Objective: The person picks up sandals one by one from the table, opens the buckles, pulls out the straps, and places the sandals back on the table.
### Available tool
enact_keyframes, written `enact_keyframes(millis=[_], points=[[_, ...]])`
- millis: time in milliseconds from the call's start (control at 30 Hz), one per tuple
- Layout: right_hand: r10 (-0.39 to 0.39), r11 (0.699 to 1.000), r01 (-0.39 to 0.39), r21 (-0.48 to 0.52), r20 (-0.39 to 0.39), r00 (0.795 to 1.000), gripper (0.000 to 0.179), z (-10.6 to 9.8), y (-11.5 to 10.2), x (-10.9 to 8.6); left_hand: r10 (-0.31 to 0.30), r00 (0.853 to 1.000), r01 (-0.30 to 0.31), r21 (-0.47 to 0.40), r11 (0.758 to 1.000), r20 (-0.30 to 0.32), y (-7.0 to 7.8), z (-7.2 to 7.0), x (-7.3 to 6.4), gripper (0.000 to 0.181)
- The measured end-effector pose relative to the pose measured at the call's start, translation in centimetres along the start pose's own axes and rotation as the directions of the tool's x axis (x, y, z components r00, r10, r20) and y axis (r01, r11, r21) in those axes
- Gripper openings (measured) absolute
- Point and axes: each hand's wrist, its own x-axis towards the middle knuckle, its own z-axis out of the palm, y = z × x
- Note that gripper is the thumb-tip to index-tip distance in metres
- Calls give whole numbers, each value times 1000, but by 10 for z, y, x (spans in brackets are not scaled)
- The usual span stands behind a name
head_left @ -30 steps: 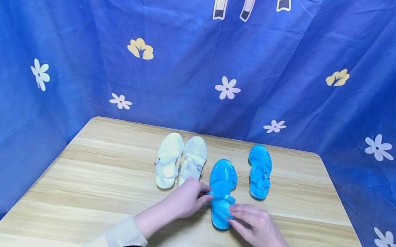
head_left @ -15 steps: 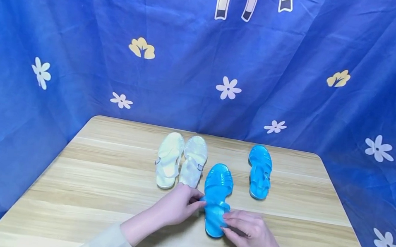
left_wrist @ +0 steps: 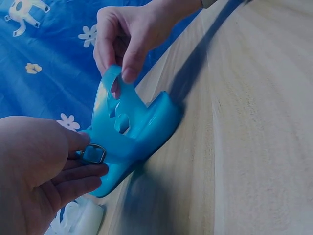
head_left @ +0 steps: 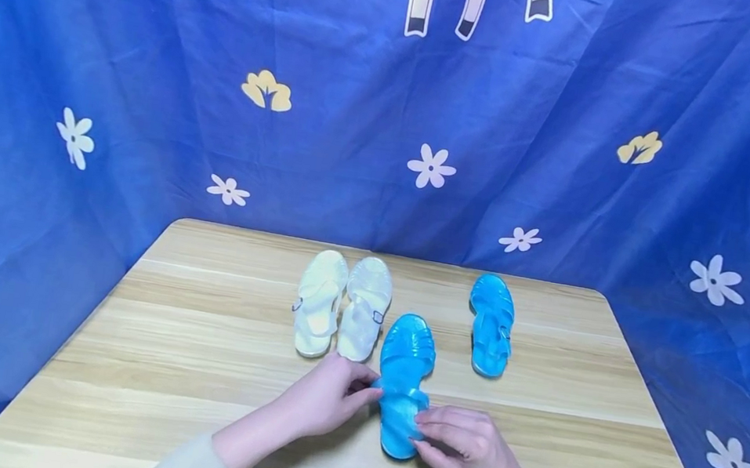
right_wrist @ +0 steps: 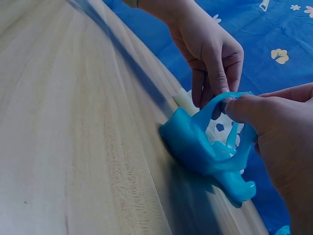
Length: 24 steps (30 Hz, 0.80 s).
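Observation:
A glossy blue jelly sandal (head_left: 408,347) is between both hands at the middle of the table, toe pointing away. My left hand (head_left: 324,395) pinches its left side, with thumb and fingers at the metal buckle (left_wrist: 94,153) in the left wrist view. From the right, my right hand (head_left: 469,450) pinches the ankle strap (left_wrist: 100,105), which arches up over the heel. In the right wrist view the thumb of the right hand (right_wrist: 279,125) lies on top of that strap, and the heel is close to the tabletop.
Two whitish sandals, the left one (head_left: 319,302) and the right one (head_left: 367,304), stand side by side beyond my left hand. Another blue sandal (head_left: 491,324) lies at the back right. A blue patterned curtain (head_left: 326,172) rises behind the wooden table (head_left: 187,367).
Both hands have drawn the held blue sandal toward me and slightly left, keeping their grip. The whitish pair and the other blue sandal have stayed in place.

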Motion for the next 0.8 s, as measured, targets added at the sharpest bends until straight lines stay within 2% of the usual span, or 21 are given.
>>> enact_keyframes(millis=[133,333,567,667,800], points=[[26,1000,-26,7,17,1000,15,0,-1,0,-16,1000,16,-25,1000,10,-1,0,-1,21],[104,993,-107,43,60,993,34,-3,1,3,-109,992,117,-143,983,59,-9,2,-5,43],[155,984,-163,70,103,982,45,-7,10,18,-135,989,144,-181,973,62,-18,9,-5,41],[205,972,-218,87,135,969,40,-6,13,27,-134,989,143,-203,969,55,-17,13,-2,39],[328,932,-349,95,180,927,26,-1,17,36,-138,990,142,-204,969,33,-14,19,2,34]])
